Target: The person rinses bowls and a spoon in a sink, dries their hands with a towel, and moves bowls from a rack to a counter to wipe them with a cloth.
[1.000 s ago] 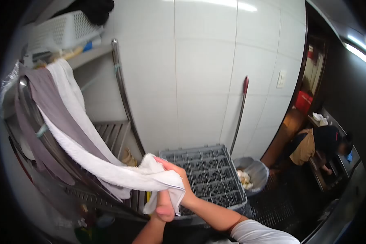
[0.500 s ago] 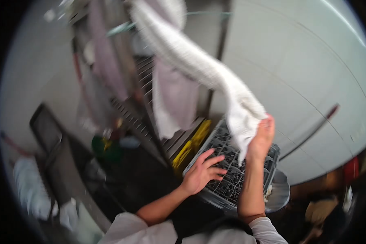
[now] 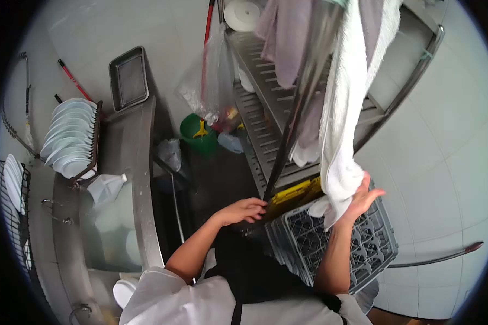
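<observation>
A long white towel [image 3: 344, 114] hangs from the upper part of a metal shelf rack [image 3: 284, 108]. Its bunched lower end lies against the palm of my right hand [image 3: 355, 206], whose fingers stretch out to the right of the cloth. To the left, my left hand [image 3: 241, 210] is empty, its fingers loosely extended and their tips right at the rack's front post. Below the towel and my right forearm stands a stack of grey dish racks [image 3: 377, 230] with an open grid. Mauve cloths [image 3: 290, 40] hang beside the towel.
A steel sink [image 3: 146, 227] with water runs along the left. White plates [image 3: 70, 135] stand upright in a holder behind it, near a metal tray [image 3: 129, 78]. On the floor are a green bucket [image 3: 198, 143] and a yellow item [image 3: 290, 200] by the shelf rack.
The view has turned left, bringing the sink and plates into sight. The towel, stretched out slantwise before, now hangs nearly straight down. My left hand has moved from over the dish rack to the post.
</observation>
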`<state>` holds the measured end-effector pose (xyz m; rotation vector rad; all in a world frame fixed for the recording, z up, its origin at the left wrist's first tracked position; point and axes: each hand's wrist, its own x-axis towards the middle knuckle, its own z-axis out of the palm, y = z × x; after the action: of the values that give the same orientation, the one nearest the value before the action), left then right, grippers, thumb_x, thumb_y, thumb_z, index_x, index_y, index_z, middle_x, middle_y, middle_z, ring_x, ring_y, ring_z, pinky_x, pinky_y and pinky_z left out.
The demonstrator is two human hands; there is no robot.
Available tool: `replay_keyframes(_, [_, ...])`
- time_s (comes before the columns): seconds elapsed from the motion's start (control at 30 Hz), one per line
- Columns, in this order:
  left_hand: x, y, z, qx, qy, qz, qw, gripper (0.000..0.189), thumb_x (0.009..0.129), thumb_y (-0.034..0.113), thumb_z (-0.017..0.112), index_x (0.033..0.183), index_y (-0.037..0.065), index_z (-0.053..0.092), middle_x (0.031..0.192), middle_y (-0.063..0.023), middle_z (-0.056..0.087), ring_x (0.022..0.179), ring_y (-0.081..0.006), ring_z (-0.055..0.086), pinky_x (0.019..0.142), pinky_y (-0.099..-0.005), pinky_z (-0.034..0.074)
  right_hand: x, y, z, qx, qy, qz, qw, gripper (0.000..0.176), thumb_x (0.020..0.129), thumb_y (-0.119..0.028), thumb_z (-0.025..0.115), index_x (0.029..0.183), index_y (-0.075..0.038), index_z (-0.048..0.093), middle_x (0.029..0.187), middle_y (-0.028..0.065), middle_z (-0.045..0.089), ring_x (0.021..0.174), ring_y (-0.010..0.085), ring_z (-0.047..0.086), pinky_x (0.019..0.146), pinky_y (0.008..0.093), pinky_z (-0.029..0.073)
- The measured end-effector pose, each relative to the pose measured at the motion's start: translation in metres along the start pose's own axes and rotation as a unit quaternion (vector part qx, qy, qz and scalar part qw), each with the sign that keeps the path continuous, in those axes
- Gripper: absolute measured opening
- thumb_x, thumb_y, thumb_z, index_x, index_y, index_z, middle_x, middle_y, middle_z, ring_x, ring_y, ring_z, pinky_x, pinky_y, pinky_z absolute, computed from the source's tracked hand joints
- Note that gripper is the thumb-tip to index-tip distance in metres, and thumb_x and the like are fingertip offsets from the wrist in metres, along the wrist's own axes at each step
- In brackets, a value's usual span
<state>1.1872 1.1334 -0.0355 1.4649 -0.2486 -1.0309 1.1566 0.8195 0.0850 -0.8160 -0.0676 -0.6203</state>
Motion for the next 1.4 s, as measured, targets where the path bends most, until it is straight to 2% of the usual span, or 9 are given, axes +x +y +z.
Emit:
replay_keyframes(0.1, [0.011, -0.041, -0.045, 0.511, 0.207, -0.21, 0.808, 0.065, 0.09, 0.043, 0.063, 0.142, 0.01, 0.043, 0.145, -0.0217, 0.041, 0.126, -0.0371, 0.049, 0.101, -0.047, 0.044, -0.002, 0.023, 0.037, -0.207, 0.076, 0.023, 0.975, 0.071, 0.099, -0.063, 0.029, 0.128, 0.001, 0.044, 0.123, 0.0122, 0.054, 0.116, 0.0221, 0.049, 0.104, 0.036, 0.035])
replay_keyframes(0.17, [0.033, -0.116, -0.106, 0.629, 0.074, -0.216, 0.743, 0.072, 0.087, 0.049, 0.063, 0.143, 0.009, 0.041, 0.151, -0.0259, 0.029, 0.133, -0.0469, 0.038, 0.108, -0.0526, 0.036, 0.005, 0.065, 0.011, -0.31, 0.025, 0.022, 0.95, 0.061, 0.103, -0.051, 0.032, 0.134, 0.001, 0.04, 0.132, 0.0124, 0.048, 0.122, 0.0219, 0.045, 0.106, 0.0355, 0.032])
replay_keyframes(0.4, [0.073, -0.227, -0.231, 0.303, 0.114, -0.194, 0.926, 0.083, 0.091, 0.057, 0.05, 0.148, 0.001, 0.03, 0.151, -0.031, 0.024, 0.141, -0.0438, 0.026, 0.115, -0.0484, 0.027, -0.014, 0.15, 0.006, -0.456, 0.185, -0.087, 0.866, 0.056, 0.104, -0.041, 0.039, 0.145, -0.003, 0.031, 0.14, 0.0103, 0.041, 0.126, 0.0195, 0.04, 0.107, 0.034, 0.029])
replay_keyframes(0.5, [0.078, -0.187, -0.28, 0.163, 0.403, -0.158, 0.887, 0.072, 0.092, 0.038, 0.058, 0.143, -0.006, 0.033, 0.145, -0.0319, 0.033, 0.135, -0.044, 0.034, 0.112, -0.0457, 0.031, -0.044, 0.156, 0.016, -0.499, 0.282, -0.099, 0.813, 0.057, 0.106, -0.041, 0.032, 0.142, 0.004, 0.031, 0.136, 0.0198, 0.044, 0.121, 0.0267, 0.045, 0.106, 0.0368, 0.032])
replay_keyframes(0.57, [0.111, -0.149, -0.31, 0.067, 0.558, -0.05, 0.826, 0.064, 0.093, 0.024, 0.06, 0.142, -0.007, 0.033, 0.142, -0.0299, 0.036, 0.131, -0.0426, 0.039, 0.11, -0.0451, 0.034, -0.064, 0.151, 0.041, -0.551, 0.297, -0.097, 0.774, 0.048, 0.106, -0.041, 0.03, 0.129, 0.0, 0.042, 0.084, 0.0039, 0.05, 0.073, 0.0114, 0.044, 0.069, 0.0264, 0.038])
replay_keyframes(0.67, [0.155, -0.022, -0.344, -0.067, 0.622, 0.198, 0.755, 0.06, 0.093, 0.017, 0.058, 0.142, -0.005, 0.032, 0.139, -0.0231, 0.039, 0.126, -0.0353, 0.044, 0.104, -0.0446, 0.038, -0.099, 0.167, 0.04, -0.522, 0.317, -0.068, 0.789, 0.044, 0.103, -0.045, 0.038, 0.111, -0.004, 0.051, 0.071, -0.0011, 0.043, 0.066, 0.0095, 0.041, 0.06, 0.0247, 0.034])
replay_keyframes(0.9, [0.162, 0.283, -0.315, -0.03, 0.223, 0.66, 0.717, 0.074, 0.094, 0.025, 0.058, 0.153, 0.007, 0.016, 0.147, -0.0202, 0.037, 0.124, -0.0323, 0.05, 0.1, -0.0423, 0.042, -0.142, 0.265, -0.087, -0.496, 0.324, 0.105, 0.799, 0.049, 0.101, -0.045, 0.041, 0.099, 0.0, 0.06, 0.078, 0.0054, 0.06, 0.063, 0.0114, 0.05, 0.055, 0.0264, 0.039])
replay_keyframes(1.2, [0.328, 0.449, -0.254, -0.132, -0.03, 0.128, 0.983, 0.074, 0.092, 0.018, 0.065, 0.151, 0.008, 0.021, 0.129, -0.0155, 0.048, 0.104, -0.0247, 0.056, 0.084, -0.0377, 0.054, -0.111, 0.337, -0.064, -0.385, 0.362, 0.188, 0.828, 0.066, 0.098, -0.061, 0.035, 0.087, -0.003, 0.064, 0.059, 0.0054, 0.057, 0.047, 0.0142, 0.051, 0.046, 0.0296, 0.041])
replay_keyframes(1.4, [0.477, 0.447, -0.245, -0.185, -0.019, 0.146, 0.972, 0.046, 0.091, 0.014, 0.064, 0.13, 0.007, 0.04, 0.128, -0.0087, 0.048, 0.097, -0.0243, 0.055, 0.079, -0.0386, 0.056, -0.122, 0.352, -0.001, -0.432, 0.512, 0.134, 0.73, 0.071, 0.1, -0.061, 0.029, 0.089, 0.0, 0.063, 0.063, 0.0087, 0.062, 0.054, 0.0164, 0.058, 0.052, 0.0304, 0.047])
